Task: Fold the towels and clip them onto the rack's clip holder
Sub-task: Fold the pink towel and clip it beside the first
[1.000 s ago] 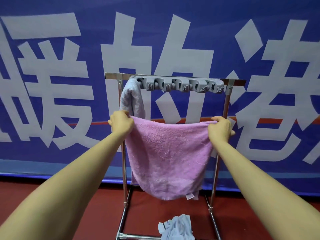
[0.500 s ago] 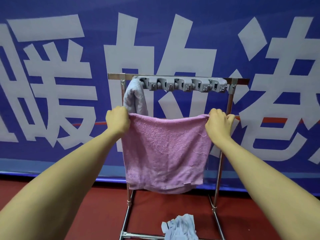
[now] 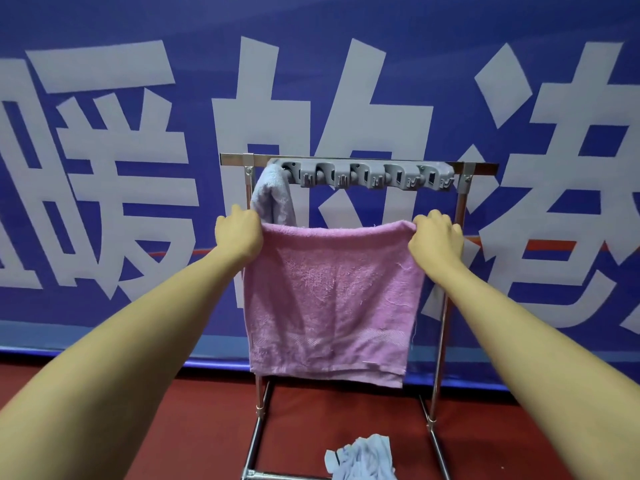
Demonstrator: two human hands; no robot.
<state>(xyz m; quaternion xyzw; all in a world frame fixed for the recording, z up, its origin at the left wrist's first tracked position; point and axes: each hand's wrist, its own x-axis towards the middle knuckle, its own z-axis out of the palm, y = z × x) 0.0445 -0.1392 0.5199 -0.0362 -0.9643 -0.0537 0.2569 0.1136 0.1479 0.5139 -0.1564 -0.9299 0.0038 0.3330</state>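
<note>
Left hand (image 3: 238, 233) grips the top-left corner of the pink towel (image 3: 332, 299), fingers curled over the edge. Just behind it a grey towel (image 3: 272, 195) hangs from the left-end clip of the grey clip holder (image 3: 367, 174), already done. Pink towel hangs flat btwn both hands, doubled over w/ the lower edges roughly even, in front of the metal rack (image 3: 460, 209) and below the clip holder, not touching it. Right hand (image 3: 434, 239) pinches the top-right corner, knuckles toward me. On the red floor (image 3: 138, 427) by the rack base lies another crumpled pale towel (image 3: 363, 459), not yet handled.

Step looks like folding: prob. one more fold, hands brought together, then lift the top edge into a free clip.
</note>
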